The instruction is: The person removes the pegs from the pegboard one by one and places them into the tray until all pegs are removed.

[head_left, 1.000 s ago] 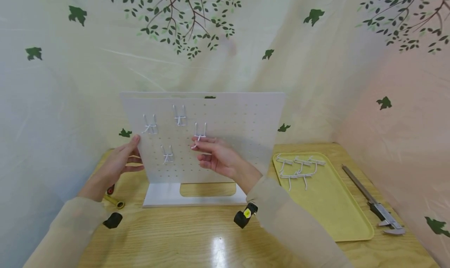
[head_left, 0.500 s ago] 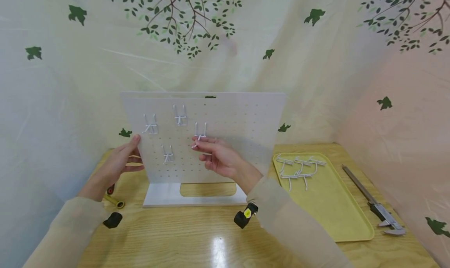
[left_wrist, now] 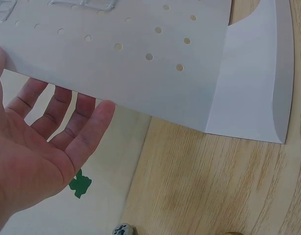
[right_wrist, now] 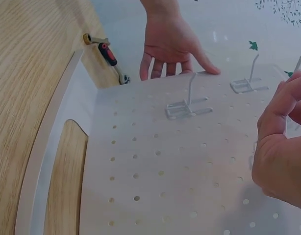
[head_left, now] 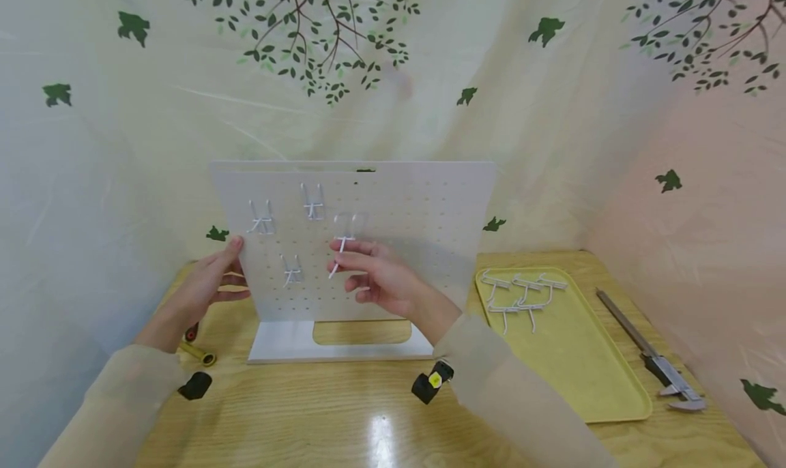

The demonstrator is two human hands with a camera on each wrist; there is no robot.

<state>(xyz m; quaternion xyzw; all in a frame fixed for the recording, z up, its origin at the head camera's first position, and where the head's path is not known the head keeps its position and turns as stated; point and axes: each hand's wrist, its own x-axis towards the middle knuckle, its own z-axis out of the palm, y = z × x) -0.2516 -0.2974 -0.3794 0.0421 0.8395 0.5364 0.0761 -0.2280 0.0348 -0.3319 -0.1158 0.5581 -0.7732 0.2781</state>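
A white pegboard (head_left: 424, 236) stands upright on its white base. At its left edge my left hand (head_left: 211, 280) holds it, thumb at the front and fingers behind the edge, as the left wrist view (left_wrist: 37, 147) also shows. My right hand (head_left: 387, 277) pinches a white wire pegboard hook (head_left: 345, 238) between thumb and fingers near the board's middle. That hook's rod slants down and outward; whether its prongs sit in the holes is unclear. Three more hooks are on the board: upper left (head_left: 260, 222), upper middle (head_left: 312, 209) and lower left (head_left: 292, 271).
On the right, a yellow tray (head_left: 583, 372) carries several loose white hooks (head_left: 528, 307) at its far end. Beside it lies a caliper (head_left: 653, 355). Behind my left forearm are a brass-coloured piece (head_left: 198, 354) and a red-and-black handled tool (right_wrist: 107, 54).
The pinched hook has changed its tilt: its rod now reaches lower and its prongs look bent over toward the board. My right hand shifted slightly; my left hand stayed at the edge.
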